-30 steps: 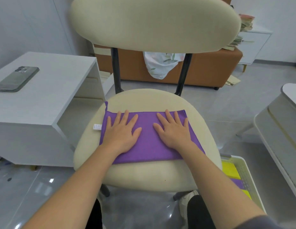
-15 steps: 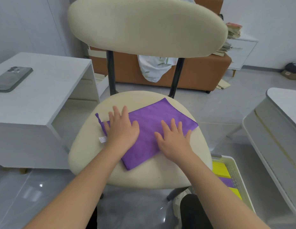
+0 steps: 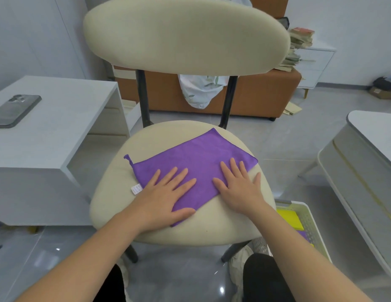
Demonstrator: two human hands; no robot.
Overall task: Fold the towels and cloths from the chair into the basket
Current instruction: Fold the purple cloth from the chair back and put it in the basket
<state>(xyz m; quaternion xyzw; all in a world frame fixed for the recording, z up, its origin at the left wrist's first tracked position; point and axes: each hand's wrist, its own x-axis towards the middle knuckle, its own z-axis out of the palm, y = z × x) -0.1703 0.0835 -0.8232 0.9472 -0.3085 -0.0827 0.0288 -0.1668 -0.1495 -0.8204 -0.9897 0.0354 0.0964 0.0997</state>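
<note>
A purple cloth (image 3: 196, 158) lies flat and folded on the cream chair seat (image 3: 212, 227), turned at a slant with one corner toward the backrest. My left hand (image 3: 166, 197) presses flat on its near left part, fingers spread. My right hand (image 3: 240, 188) lies flat on its right part, with the palm partly on the bare seat. A white tag (image 3: 136, 189) sticks out at the cloth's left edge. The white basket (image 3: 308, 223) stands on the floor at the lower right, holding yellow and purple folded cloths (image 3: 289, 219).
A white side table (image 3: 59, 118) with a phone (image 3: 14, 111) stands on the left. Another white table (image 3: 369, 153) is on the right. Behind the chair is a brown sofa (image 3: 255, 94) with a white patterned fabric (image 3: 199, 92). My knees are under the seat.
The cloth has been turned counter-clockwise on the seat from square to slanted. Both hands stayed flat on it and slid toward its near edge.
</note>
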